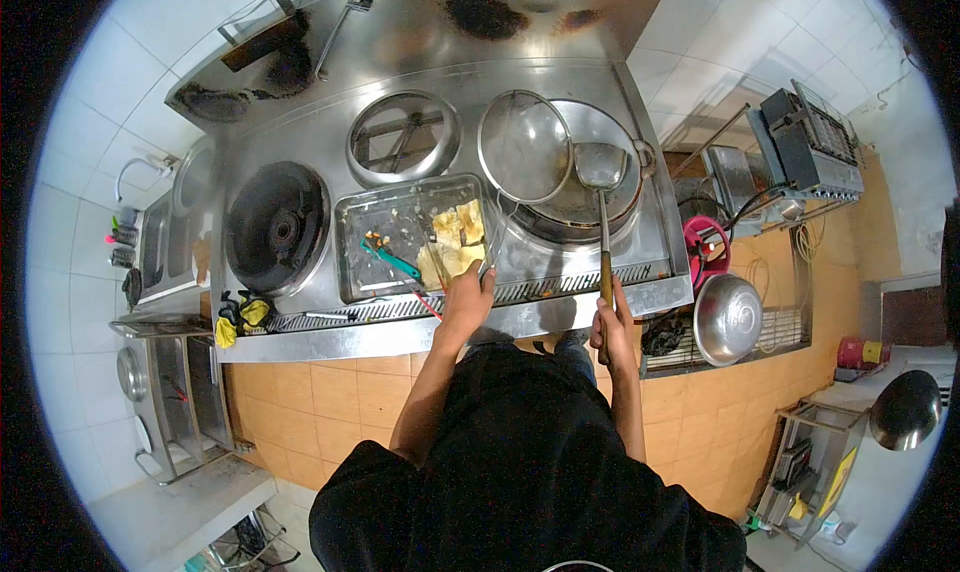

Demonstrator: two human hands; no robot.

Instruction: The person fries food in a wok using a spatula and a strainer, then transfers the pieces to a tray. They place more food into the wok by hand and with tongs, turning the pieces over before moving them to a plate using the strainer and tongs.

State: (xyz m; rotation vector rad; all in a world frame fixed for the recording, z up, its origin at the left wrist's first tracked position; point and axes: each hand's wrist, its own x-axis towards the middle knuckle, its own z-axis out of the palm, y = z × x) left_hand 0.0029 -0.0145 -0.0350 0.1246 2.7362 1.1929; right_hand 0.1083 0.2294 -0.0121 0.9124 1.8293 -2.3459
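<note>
spatula (604, 212) sits in the right hand (614, 330), fingers wrapped closed round the lower part of its long handle, with its flat head ahead of that grip, over the wok (620, 207). left of that hold, the left hand (468, 300) is closed on the thin handle of the strainer (524, 147), whose round mesh hangs ahead of it, beside the spatula's head and partly over the wok. just ahead and left of the left hand lies the tray (350, 212) with yellow pieces (447, 230) and a green-handled tool (392, 258), and farther left is the black burner (277, 228).
</note>
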